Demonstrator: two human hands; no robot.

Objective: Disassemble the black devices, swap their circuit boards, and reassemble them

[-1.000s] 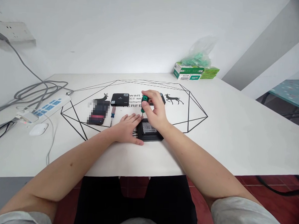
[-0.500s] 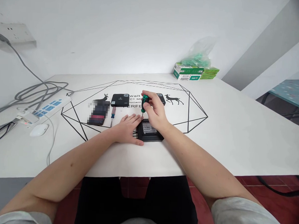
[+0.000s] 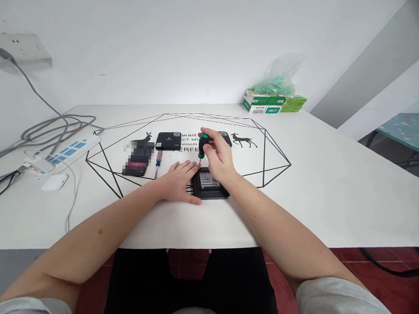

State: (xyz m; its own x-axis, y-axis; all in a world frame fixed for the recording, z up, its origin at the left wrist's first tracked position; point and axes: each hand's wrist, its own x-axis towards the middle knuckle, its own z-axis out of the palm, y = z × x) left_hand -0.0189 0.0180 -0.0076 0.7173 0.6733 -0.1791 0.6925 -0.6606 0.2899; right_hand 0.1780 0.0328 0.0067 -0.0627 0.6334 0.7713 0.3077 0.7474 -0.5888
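My right hand (image 3: 219,154) is closed round the green and black handle of a screwdriver (image 3: 203,145). The screwdriver stands nearly upright, its tip down at the far left corner of a flat black box-shaped device (image 3: 214,191). A printed label (image 3: 207,180) covers part of the device's upper face. Lying flat with fingers spread, my left hand (image 3: 180,181) rests on the table against the device's left side. Whether the tip sits in a screw is too small to tell.
Left of my hands lie a second screwdriver (image 3: 159,158), a black device (image 3: 168,140) and a blurred phone (image 3: 139,159). Another black device (image 3: 226,137) is partly behind my right hand. A power strip (image 3: 69,150) with cables is at the left; green boxes (image 3: 265,100) stand at the back.
The screwdriver's handle has turned slightly in my right hand, and the fingers have shifted a little. My left hand and the device stay in place.
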